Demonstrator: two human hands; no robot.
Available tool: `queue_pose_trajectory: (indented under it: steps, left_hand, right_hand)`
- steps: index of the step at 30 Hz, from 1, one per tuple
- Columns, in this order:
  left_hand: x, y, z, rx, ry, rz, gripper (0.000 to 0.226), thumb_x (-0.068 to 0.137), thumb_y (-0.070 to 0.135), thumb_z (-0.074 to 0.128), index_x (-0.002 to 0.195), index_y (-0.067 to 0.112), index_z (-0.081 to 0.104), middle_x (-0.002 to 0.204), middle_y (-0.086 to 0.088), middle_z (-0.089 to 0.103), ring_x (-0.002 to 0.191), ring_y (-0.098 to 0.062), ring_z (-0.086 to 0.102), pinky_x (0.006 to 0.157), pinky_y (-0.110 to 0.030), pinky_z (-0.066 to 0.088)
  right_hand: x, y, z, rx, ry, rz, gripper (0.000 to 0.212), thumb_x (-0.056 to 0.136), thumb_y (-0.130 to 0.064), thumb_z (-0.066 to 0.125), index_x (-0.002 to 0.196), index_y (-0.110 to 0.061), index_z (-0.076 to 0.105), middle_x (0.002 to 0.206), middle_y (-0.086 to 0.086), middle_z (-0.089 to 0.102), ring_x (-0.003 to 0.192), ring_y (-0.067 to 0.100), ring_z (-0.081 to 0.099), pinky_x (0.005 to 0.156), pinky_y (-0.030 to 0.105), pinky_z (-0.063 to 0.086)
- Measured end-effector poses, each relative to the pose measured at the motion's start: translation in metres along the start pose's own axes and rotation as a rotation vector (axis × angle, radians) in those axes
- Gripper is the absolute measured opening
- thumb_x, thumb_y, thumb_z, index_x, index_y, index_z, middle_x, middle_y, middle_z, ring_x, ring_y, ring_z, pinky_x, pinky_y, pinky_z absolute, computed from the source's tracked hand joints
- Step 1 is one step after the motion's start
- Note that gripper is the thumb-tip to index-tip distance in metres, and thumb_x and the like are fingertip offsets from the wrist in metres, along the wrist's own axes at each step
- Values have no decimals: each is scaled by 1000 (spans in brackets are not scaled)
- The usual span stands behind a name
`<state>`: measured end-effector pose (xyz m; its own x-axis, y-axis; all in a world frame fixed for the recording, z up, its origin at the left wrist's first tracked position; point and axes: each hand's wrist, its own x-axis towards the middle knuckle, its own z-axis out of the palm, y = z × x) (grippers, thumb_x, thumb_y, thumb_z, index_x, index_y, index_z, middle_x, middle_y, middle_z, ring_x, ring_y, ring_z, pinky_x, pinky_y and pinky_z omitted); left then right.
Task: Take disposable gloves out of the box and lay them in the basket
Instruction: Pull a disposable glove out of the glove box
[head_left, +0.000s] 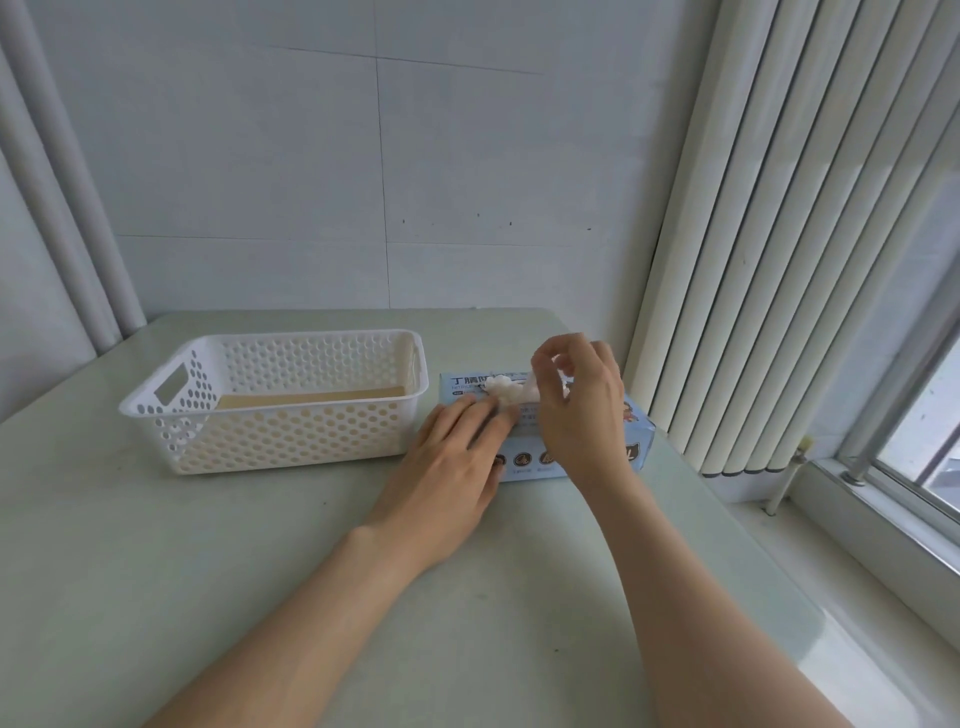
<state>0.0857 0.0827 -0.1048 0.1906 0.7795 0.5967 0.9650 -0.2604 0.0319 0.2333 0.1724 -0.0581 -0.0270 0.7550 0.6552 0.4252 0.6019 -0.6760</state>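
A light blue glove box (640, 435) lies on the table right of the white perforated basket (291, 436). My left hand (457, 457) lies flat on the box's left part, fingers straight, pressing it down. My right hand (576, 405) is above the box opening and pinches a white glove (511, 391) that sticks out of the slot. Most of the box top is hidden by both hands. I see no gloves inside the basket, only its tan bottom.
The pale green table (260, 571) ends at a white wall behind. Vertical blinds (779, 260) hang at the right, with a window sill (857, 519) and window frame beyond the table's right edge.
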Motion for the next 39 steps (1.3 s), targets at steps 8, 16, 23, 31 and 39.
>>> queue_pose_trajectory:
  steps: [8, 16, 23, 31, 39]
  left_hand:
    - [1, -2, -1, -15, -17, 6, 65, 103, 26, 57, 163, 22, 32, 157, -3, 41, 147, -26, 36, 123, -44, 33]
    - [-1, -2, -1, 35, -62, -30, 69, 102, 33, 56, 165, 32, 26, 159, 1, 36, 149, -23, 30, 122, -42, 32]
    - [9, 11, -5, 80, -44, -101, 73, 93, 56, 52, 157, 25, 34, 137, 2, 53, 122, -25, 46, 102, -42, 46]
    - [25, 22, 3, 218, 14, -164, 69, 95, 63, 41, 154, 28, 44, 124, -4, 55, 105, -32, 50, 93, -48, 44]
    - [23, 22, 5, 172, 37, -178, 62, 98, 60, 43, 151, 27, 48, 130, -2, 56, 110, -29, 52, 91, -47, 46]
  right_hand:
    - [6, -7, -12, 264, 196, 156, 10, 109, -19, 52, 101, -21, 58, 76, 2, 70, 71, 19, 68, 71, 42, 55]
    - [10, -16, -26, 551, 363, 237, 9, 114, -19, 39, 110, -18, 47, 84, 10, 76, 64, 27, 68, 61, 43, 57]
    - [3, -5, -16, 92, 88, 30, 16, 106, -25, 58, 103, -13, 68, 65, -3, 68, 62, 10, 64, 61, 28, 50]
    - [8, 12, -15, 9, 129, 23, 13, 103, -7, 59, 98, -18, 64, 92, -11, 71, 93, 21, 66, 83, 42, 53]
    - [6, -1, -16, 83, 324, -87, 9, 111, -30, 48, 105, -24, 48, 79, -3, 63, 62, 25, 56, 61, 40, 47]
